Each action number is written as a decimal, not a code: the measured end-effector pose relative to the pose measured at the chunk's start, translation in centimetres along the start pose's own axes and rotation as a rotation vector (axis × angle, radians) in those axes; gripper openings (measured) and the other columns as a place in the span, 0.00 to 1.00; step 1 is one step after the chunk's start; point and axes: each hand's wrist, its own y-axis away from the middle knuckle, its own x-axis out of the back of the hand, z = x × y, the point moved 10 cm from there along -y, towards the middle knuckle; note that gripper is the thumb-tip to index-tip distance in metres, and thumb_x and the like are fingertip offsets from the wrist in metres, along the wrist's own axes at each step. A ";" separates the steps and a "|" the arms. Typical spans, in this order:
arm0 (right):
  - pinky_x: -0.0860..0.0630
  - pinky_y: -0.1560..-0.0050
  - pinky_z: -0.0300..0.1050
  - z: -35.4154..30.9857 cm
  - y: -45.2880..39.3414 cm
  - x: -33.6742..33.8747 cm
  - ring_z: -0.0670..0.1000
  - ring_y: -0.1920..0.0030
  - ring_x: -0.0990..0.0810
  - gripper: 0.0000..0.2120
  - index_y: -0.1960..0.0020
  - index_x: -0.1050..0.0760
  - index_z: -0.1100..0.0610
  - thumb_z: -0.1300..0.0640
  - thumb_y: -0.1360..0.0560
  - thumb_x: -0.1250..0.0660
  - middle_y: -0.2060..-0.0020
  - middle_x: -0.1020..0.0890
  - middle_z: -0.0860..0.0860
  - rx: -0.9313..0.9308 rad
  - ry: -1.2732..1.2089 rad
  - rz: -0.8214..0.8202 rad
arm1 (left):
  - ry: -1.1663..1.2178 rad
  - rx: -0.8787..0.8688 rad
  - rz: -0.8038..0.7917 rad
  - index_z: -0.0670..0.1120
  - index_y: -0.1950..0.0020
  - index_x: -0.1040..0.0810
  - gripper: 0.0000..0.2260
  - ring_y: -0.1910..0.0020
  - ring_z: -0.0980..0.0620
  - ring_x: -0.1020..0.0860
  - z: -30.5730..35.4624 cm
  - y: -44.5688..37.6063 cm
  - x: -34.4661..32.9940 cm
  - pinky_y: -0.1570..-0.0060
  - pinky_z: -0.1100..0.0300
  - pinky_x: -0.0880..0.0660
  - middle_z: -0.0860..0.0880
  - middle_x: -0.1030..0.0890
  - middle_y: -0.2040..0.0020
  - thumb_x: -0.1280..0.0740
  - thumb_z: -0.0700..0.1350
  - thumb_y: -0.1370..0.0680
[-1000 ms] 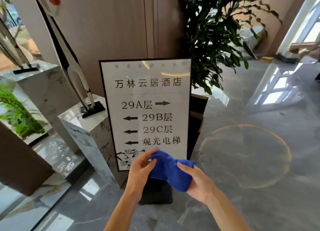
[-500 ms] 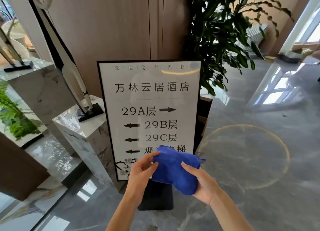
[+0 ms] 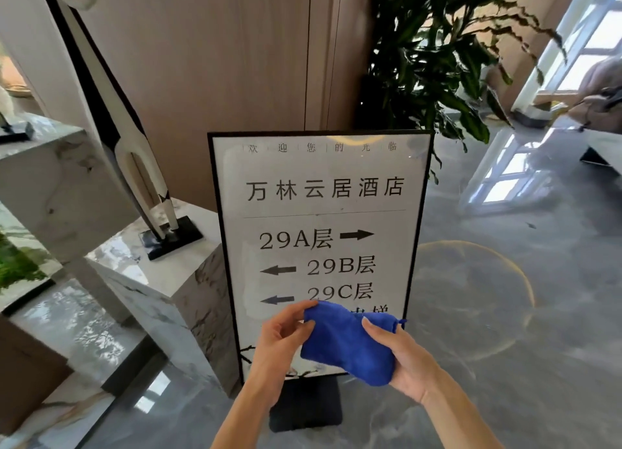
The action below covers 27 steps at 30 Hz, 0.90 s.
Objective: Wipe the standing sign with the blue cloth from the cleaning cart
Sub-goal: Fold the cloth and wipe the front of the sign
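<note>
Head view puts you right in front of the standing sign (image 3: 319,213), a black-framed white panel upright on a dark square base (image 3: 304,405) that sits on the glossy grey floor (image 3: 505,347). You hold the blue cloth (image 3: 350,342) bunched between both hands, in front of the sign's lower part, where it covers the fourth line of text and part of the branch drawing at the bottom. Whether the cloth touches the panel cannot be told from here. Your left hand (image 3: 281,344) pinches the cloth's upper left edge, thumb and fingers closed on the fabric. Your right hand (image 3: 404,361) cups the cloth from the right and underneath, with its thumb pressed on top, so both grips are clamped on the cloth. Just left of the sign stands a marble plinth (image 3: 158,293) carrying a tall black-and-white sculpture (image 3: 134,166) on a dark foot. Behind the sign's upper right corner rises a leafy potted plant (image 3: 437,61) against the wood-panelled wall (image 3: 218,61).
</note>
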 end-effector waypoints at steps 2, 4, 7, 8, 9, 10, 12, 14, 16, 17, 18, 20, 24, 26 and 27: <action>0.17 0.49 0.53 -0.4 -0.4 -0.2 0.61 0.39 0.17 0.17 0.38 0.19 0.59 0.54 0.24 0.28 0.40 0.16 0.61 0.057 0.021 0.032 | -0.005 0.013 0.001 0.54 0.40 0.16 0.16 0.42 0.50 0.17 -0.2 -0.5 0.5 0.43 0.54 0.22 0.49 0.14 0.44 0.33 0.35 0.20; 0.16 0.52 0.49 -0.9 -0.7 0.0 0.59 0.40 0.16 0.20 0.37 0.20 0.59 0.52 0.27 0.26 0.41 0.15 0.60 0.121 0.082 0.110 | -0.021 0.017 0.011 0.55 0.41 0.16 0.16 0.47 0.51 0.17 -0.3 -1.0 0.8 0.49 0.58 0.22 0.49 0.14 0.47 0.33 0.36 0.20; 0.17 0.51 0.45 -2.2 -1.2 0.2 0.56 0.41 0.15 0.23 0.37 0.21 0.56 0.48 0.30 0.25 0.44 0.13 0.56 0.231 0.198 0.197 | -0.032 0.012 0.007 0.55 0.42 0.16 0.15 0.54 0.53 0.19 0.1 -2.1 1.0 0.55 0.61 0.23 0.49 0.14 0.52 0.33 0.36 0.20; 0.17 0.49 0.44 -2.7 -1.4 0.3 0.55 0.41 0.15 0.21 0.39 0.19 0.54 0.48 0.30 0.26 0.44 0.13 0.55 0.259 0.224 0.204 | -0.034 0.013 0.003 0.55 0.43 0.15 0.16 0.56 0.55 0.20 0.2 -2.4 1.0 0.56 0.63 0.23 0.52 0.14 0.55 0.33 0.35 0.20; 0.17 0.48 0.44 -3.2 -1.5 0.2 0.55 0.41 0.16 0.18 0.41 0.18 0.52 0.49 0.29 0.27 0.44 0.13 0.55 0.274 0.243 0.200 | -0.036 0.015 -0.005 0.55 0.44 0.15 0.16 0.58 0.56 0.20 0.4 -2.7 1.0 0.57 0.65 0.24 0.54 0.15 0.58 0.33 0.35 0.20; 0.17 0.48 0.43 -3.7 -1.7 0.2 0.55 0.41 0.15 0.15 0.43 0.16 0.51 0.49 0.28 0.28 0.44 0.13 0.55 0.281 0.262 0.191 | -0.036 0.015 -0.013 0.55 0.44 0.15 0.16 0.59 0.57 0.21 0.7 -3.0 0.9 0.58 0.67 0.25 0.57 0.17 0.60 0.33 0.34 0.20; 0.18 0.47 0.41 -4.6 -2.1 -0.1 0.54 0.41 0.15 0.12 0.46 0.15 0.49 0.48 0.28 0.28 0.45 0.13 0.54 0.282 0.301 0.167 | -0.039 0.007 -0.022 0.55 0.45 0.15 0.17 0.59 0.57 0.21 1.2 -3.6 0.8 0.57 0.66 0.24 0.57 0.17 0.61 0.34 0.33 0.20; 0.18 0.44 0.42 -5.4 -2.4 -0.4 0.53 0.40 0.16 0.13 0.46 0.16 0.47 0.46 0.29 0.26 0.44 0.13 0.53 0.288 0.333 0.141 | -0.051 -0.010 -0.022 0.54 0.43 0.15 0.17 0.56 0.52 0.21 1.7 -4.2 0.8 0.52 0.56 0.21 0.48 0.16 0.57 0.34 0.33 0.20; 0.21 0.39 0.45 -6.1 -2.8 -0.7 0.51 0.38 0.17 0.18 0.44 0.16 0.44 0.41 0.32 0.24 0.42 0.14 0.51 0.307 0.351 0.117 | -0.070 -0.027 -0.014 0.54 0.41 0.16 0.16 0.57 0.45 0.22 2.1 -4.8 0.8 0.48 0.41 0.22 0.40 0.19 0.59 0.34 0.35 0.19; 0.22 0.37 0.47 -6.4 -2.9 -0.8 0.50 0.38 0.17 0.20 0.43 0.17 0.43 0.38 0.33 0.23 0.41 0.14 0.50 0.327 0.351 0.113 | -0.078 -0.035 -0.005 0.55 0.41 0.16 0.16 0.58 0.42 0.22 2.3 -5.1 0.9 0.48 0.39 0.22 0.38 0.21 0.60 0.34 0.36 0.19; 0.23 0.37 0.47 -6.8 -3.0 -0.9 0.50 0.37 0.17 0.23 0.43 0.17 0.42 0.36 0.35 0.23 0.41 0.14 0.49 0.349 0.343 0.114 | -0.084 -0.047 0.002 0.56 0.41 0.17 0.15 0.58 0.41 0.21 2.7 -5.4 1.0 0.49 0.39 0.22 0.37 0.21 0.60 0.33 0.37 0.19; 0.22 0.37 0.47 -7.3 -3.1 -1.0 0.49 0.37 0.18 0.25 0.43 0.18 0.40 0.33 0.36 0.22 0.40 0.15 0.49 0.378 0.323 0.107 | -0.098 -0.076 0.000 0.58 0.40 0.17 0.14 0.58 0.42 0.20 3.4 -5.8 1.1 0.51 0.46 0.21 0.38 0.19 0.61 0.32 0.41 0.20; 0.20 0.38 0.44 -7.3 -3.5 -2.2 0.49 0.36 0.19 0.24 0.40 0.19 0.40 0.34 0.34 0.23 0.38 0.16 0.48 0.350 0.336 0.040 | -0.083 -0.084 -0.016 0.56 0.37 0.19 0.16 0.51 0.38 0.18 4.1 -6.5 0.9 0.51 0.44 0.22 0.41 0.16 0.56 0.33 0.43 0.23; 0.20 0.41 0.43 -7.3 -3.8 -2.7 0.50 0.35 0.19 0.24 0.39 0.19 0.43 0.37 0.33 0.22 0.38 0.16 0.50 0.336 0.300 0.024 | -0.044 -0.082 -0.040 0.55 0.36 0.19 0.18 0.51 0.43 0.17 4.2 -6.7 0.5 0.51 0.49 0.20 0.45 0.15 0.52 0.34 0.39 0.22; 0.19 0.42 0.43 -7.3 -4.0 -2.7 0.51 0.35 0.18 0.24 0.40 0.18 0.44 0.38 0.33 0.22 0.38 0.16 0.51 0.325 0.267 0.024 | -0.005 -0.074 -0.051 0.55 0.36 0.20 0.19 0.52 0.44 0.17 4.2 -6.7 0.4 0.51 0.52 0.21 0.45 0.15 0.49 0.35 0.37 0.22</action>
